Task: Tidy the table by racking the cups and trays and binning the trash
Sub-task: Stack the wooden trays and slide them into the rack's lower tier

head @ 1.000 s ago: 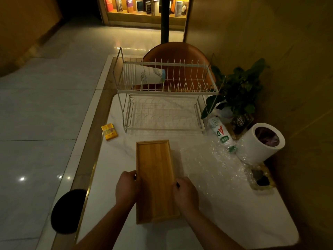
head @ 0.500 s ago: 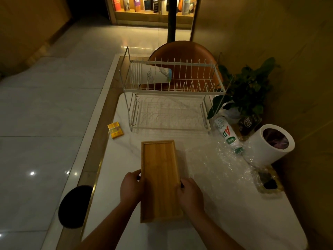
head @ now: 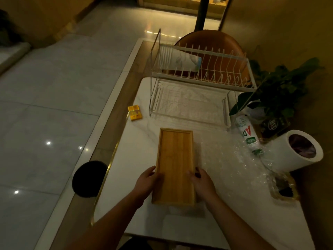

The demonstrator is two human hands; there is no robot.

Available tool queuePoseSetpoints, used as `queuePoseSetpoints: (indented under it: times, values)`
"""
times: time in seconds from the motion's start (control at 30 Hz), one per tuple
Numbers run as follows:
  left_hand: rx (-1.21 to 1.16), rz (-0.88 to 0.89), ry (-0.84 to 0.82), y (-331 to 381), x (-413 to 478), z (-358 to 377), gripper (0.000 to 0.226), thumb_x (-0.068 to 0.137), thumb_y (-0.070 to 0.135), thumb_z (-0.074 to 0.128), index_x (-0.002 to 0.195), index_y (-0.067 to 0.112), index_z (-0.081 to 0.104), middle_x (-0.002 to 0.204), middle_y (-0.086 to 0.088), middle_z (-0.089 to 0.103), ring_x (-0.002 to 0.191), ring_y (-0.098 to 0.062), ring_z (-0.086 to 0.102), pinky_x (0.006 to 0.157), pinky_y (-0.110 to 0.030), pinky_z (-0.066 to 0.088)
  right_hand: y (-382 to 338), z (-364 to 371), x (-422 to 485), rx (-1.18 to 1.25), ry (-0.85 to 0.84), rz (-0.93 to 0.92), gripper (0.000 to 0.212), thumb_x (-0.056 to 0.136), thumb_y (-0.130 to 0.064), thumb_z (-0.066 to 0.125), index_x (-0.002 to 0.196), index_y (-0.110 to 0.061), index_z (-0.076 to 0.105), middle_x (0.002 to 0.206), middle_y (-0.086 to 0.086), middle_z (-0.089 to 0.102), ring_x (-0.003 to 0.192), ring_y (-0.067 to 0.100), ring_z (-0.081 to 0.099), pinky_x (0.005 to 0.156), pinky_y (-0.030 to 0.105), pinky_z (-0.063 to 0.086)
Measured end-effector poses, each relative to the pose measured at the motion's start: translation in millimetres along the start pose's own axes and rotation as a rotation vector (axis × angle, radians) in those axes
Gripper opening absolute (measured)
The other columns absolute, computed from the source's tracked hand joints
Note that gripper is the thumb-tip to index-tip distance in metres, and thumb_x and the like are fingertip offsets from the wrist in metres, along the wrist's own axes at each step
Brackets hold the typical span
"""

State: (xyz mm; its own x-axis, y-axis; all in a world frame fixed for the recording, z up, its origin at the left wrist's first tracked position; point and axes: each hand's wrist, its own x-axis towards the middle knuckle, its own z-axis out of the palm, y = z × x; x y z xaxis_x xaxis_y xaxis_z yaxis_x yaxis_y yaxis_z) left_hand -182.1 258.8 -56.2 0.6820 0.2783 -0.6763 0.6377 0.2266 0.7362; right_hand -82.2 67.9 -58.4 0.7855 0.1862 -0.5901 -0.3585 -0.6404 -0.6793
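Note:
A long wooden tray (head: pixel 175 159) is held by its two long sides, its near end raised a little off the white table (head: pixel 137 159). My left hand (head: pixel 146 184) grips the left edge and my right hand (head: pixel 202 183) grips the right edge. Behind it stands a white two-tier wire rack (head: pixel 201 83) with a stack of paper cups (head: pixel 182 60) lying on the top tier. A white bin (head: pixel 295 150) stands at the right. An empty plastic bottle (head: pixel 247 132) and crumpled clear wrap (head: pixel 232 159) lie beside the bin.
A small yellow box (head: pixel 134 112) lies near the table's left edge. A potted plant (head: pixel 281 91) and a dark sign stand at the back right. A glass ashtray (head: pixel 282 186) sits right of the wrap. A brown chair (head: pixel 216 42) is behind the rack, a black stool (head: pixel 89 178) left.
Both hands have stayed on the tray and lifted its near end slightly. The view has shifted, so the table appears further right.

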Motion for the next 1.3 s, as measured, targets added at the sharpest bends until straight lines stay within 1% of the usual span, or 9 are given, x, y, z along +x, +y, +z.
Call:
queuePoseSetpoints:
  times: [0.2, 0.33, 0.4, 0.5, 0.63, 0.73, 1.0, 1.2, 1.3]
  values:
    - [-0.078, 0.052, -0.043, 1, -6, -1, 0.047, 0.097, 0.039, 0.055, 0.142, 0.028, 0.048, 0.122, 0.004, 0.063, 0.105, -0.015, 0.062, 0.102, -0.050, 0.049, -8, 19, -6, 0.205, -0.087, -0.004, 0.051, 0.097, -0.036, 0.052, 0.143, -0.015, 0.042, 0.140, 0.013, 0.053, 0.123, 0.032, 0.054, 0.097, 0.040, 0.045]
    - [-0.063, 0.072, -0.031, -3, -6, -1, 0.046, 0.097, 0.041, 0.055, 0.141, 0.030, 0.048, 0.128, 0.000, 0.061, 0.105, -0.016, 0.060, 0.103, -0.051, 0.048, -8, 21, -7, 0.235, -0.082, 0.001, 0.051, 0.097, -0.034, 0.053, 0.143, -0.015, 0.042, 0.139, 0.013, 0.053, 0.123, 0.032, 0.053, 0.097, 0.040, 0.045]
    - [-0.070, 0.040, -0.021, -5, -2, -2, 0.055, 0.094, 0.040, 0.060, 0.145, 0.025, 0.044, 0.136, -0.007, 0.056, 0.114, -0.024, 0.059, 0.104, -0.052, 0.047, -5, 18, -5, 0.242, -0.095, 0.006, 0.052, 0.095, -0.039, 0.055, 0.142, -0.017, 0.044, 0.138, 0.011, 0.055, 0.118, 0.028, 0.056, 0.095, 0.039, 0.047]
    - [-0.078, -0.042, -0.018, -4, 4, -3, 0.074, 0.090, 0.037, 0.066, 0.152, 0.015, 0.032, 0.143, -0.013, 0.050, 0.124, -0.032, 0.053, 0.105, -0.051, 0.045, -2, 14, -1, 0.268, -0.087, 0.066, 0.061, 0.089, -0.052, 0.058, 0.139, -0.021, 0.048, 0.133, 0.008, 0.059, 0.117, 0.027, 0.059, 0.101, 0.048, 0.048]
    - [-0.091, -0.044, -0.037, 0, 6, -2, 0.062, 0.086, 0.034, 0.072, 0.139, 0.009, 0.052, 0.123, -0.009, 0.065, 0.105, -0.025, 0.064, 0.084, -0.040, 0.056, 0, 17, 1, 0.385, -0.110, 0.135, 0.054, 0.088, -0.047, 0.064, 0.134, -0.019, 0.054, 0.118, 0.005, 0.068, 0.105, 0.026, 0.066, 0.095, 0.053, 0.052]
    - [-0.092, -0.027, -0.022, 2, 4, -2, 0.053, 0.085, 0.030, 0.073, 0.133, 0.010, 0.058, 0.110, -0.002, 0.068, 0.096, -0.018, 0.065, 0.071, -0.029, 0.054, -4, 16, 3, 0.415, -0.096, 0.146, 0.050, 0.087, -0.039, 0.068, 0.131, -0.017, 0.057, 0.111, 0.005, 0.070, 0.099, 0.026, 0.068, 0.092, 0.052, 0.054]
    - [-0.114, -0.036, 0.009, -3, 5, -1, 0.063, 0.085, 0.025, 0.074, 0.140, 0.008, 0.051, 0.126, -0.010, 0.063, 0.106, -0.025, 0.063, 0.086, -0.040, 0.053, 0, 11, 6, 0.456, -0.085, 0.156, 0.050, 0.083, -0.039, 0.072, 0.126, -0.015, 0.061, 0.107, 0.006, 0.072, 0.096, 0.028, 0.069, 0.090, 0.054, 0.055]
    - [-0.147, -0.042, 0.016, -3, 3, 0, 0.057, 0.083, 0.028, 0.076, 0.135, 0.013, 0.058, 0.111, 0.000, 0.067, 0.094, -0.016, 0.065, 0.065, -0.028, 0.052, -1, 10, 7, 0.495, -0.092, 0.182, 0.053, 0.080, -0.043, 0.074, 0.126, -0.020, 0.060, 0.109, 0.006, 0.071, 0.097, 0.029, 0.068, 0.085, 0.052, 0.056]
    - [-0.174, -0.039, 0.028, 1, 1, 0, 0.050, 0.083, 0.032, 0.076, 0.129, 0.018, 0.062, 0.108, 0.004, 0.067, 0.094, -0.015, 0.065, 0.063, -0.029, 0.052, -2, 8, 5, 0.529, -0.099, 0.183, 0.054, 0.079, -0.040, 0.075, 0.126, -0.021, 0.059, 0.109, 0.006, 0.071, 0.096, 0.027, 0.068, 0.070, 0.041, 0.058]
